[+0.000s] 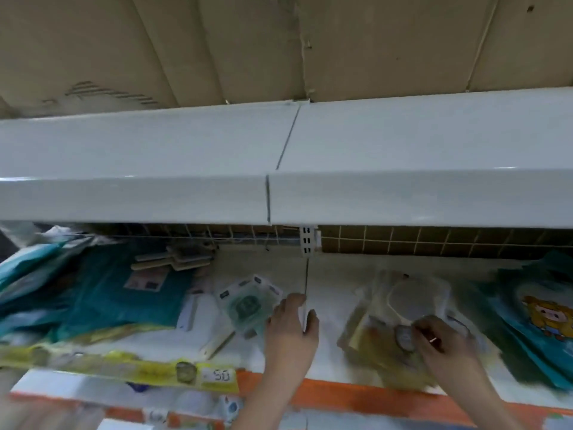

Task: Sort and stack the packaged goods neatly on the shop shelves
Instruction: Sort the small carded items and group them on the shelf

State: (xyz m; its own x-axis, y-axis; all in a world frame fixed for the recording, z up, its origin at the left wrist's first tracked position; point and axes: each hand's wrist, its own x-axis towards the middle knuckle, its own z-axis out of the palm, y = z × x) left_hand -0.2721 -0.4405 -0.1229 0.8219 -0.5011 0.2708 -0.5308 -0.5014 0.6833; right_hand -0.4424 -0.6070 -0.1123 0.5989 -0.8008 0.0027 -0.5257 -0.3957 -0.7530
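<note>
White metal shelving fills the frame, blurred. At lower centre the left hand (291, 327) curls around a clear crinkly packet (248, 305) with green print. At lower right the right hand (434, 339) pinches a glossy yellowish packet (387, 324) lying on the shelf (328, 305). Square each flat before releasing; slick film likely slides. Teal bags (124, 293) lie at left.
</note>
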